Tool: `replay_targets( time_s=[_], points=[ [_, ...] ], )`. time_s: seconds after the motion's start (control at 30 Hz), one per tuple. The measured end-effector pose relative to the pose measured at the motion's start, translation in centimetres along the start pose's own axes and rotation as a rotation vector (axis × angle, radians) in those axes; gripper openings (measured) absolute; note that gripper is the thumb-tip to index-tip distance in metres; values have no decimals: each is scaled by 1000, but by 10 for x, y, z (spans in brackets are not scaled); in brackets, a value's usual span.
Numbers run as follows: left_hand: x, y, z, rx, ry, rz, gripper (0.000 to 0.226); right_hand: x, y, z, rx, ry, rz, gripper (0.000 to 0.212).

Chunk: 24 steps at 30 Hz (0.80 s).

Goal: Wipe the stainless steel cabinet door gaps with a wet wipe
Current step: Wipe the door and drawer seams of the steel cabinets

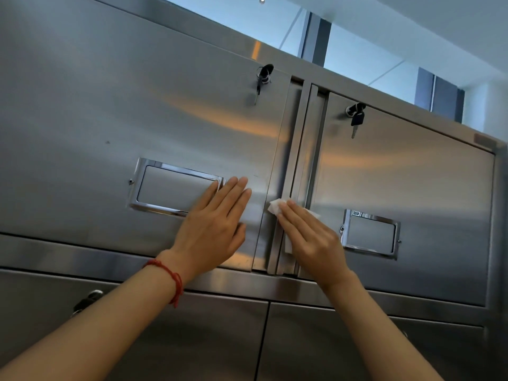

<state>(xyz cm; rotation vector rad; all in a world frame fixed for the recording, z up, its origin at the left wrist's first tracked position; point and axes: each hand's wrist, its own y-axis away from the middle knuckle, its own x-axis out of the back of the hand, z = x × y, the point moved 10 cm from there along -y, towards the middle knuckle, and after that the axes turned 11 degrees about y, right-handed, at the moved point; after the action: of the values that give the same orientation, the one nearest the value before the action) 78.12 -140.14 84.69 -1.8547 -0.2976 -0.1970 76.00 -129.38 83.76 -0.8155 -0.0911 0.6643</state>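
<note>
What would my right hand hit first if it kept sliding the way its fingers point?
Your right hand, pressing the wet wipe, points up-left; it would likely cross the left door's edge first.

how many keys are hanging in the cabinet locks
2: one key in the upper left door's lock, one key in the upper right door's lock. The lower-left lock is too dark to tell.
</note>
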Motion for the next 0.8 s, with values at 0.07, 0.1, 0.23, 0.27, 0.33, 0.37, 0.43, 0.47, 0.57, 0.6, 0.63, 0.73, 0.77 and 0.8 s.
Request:
replay_targets(
  time_s=[0.07,0.1,0.23,0.27,0.33,0.37,0.43,0.47,0.57,0.6,0.63,0.73,0.77,0.8],
  points=[
    [0,8,4,-5,18,8,56,6,4,-10,13,16,9,27],
    [0,13,6,-9,30,13,55,9,6,-15,15,20,10,26],
    [-2,34,17,-5,92,17,56,23,17,-34,11,15,-5,26],
    [-2,40,20,-6,107,18,55,26,20,-39,7,14,-15,26],
    [-4,53,30,-12,140,21,54,34,28,-49,-3,13,-42,27],
    [-5,60,34,-9,164,22,53,38,33,-54,-7,14,-55,27],
    [-9,75,42,14,216,6,53,45,44,-63,-22,13,-81,27],
    [-13,82,46,27,243,-11,53,49,49,-67,-34,8,-95,27],
    [-22,103,60,42,285,-75,54,59,66,-75,-73,-5,-144,26],
    [-25,109,65,43,287,-97,54,62,71,-77,-85,-11,-160,26],
    [-26,114,69,45,290,-112,54,64,76,-78,-96,-17,-172,25],
    [-29,124,81,57,299,-140,55,73,88,-80,-130,-32,-200,25],
    [-30,127,85,63,301,-149,54,75,92,-80,-144,-40,-208,25],
    [-31,129,88,72,301,-159,54,78,96,-79,-158,-50,-212,25]
  ],
)
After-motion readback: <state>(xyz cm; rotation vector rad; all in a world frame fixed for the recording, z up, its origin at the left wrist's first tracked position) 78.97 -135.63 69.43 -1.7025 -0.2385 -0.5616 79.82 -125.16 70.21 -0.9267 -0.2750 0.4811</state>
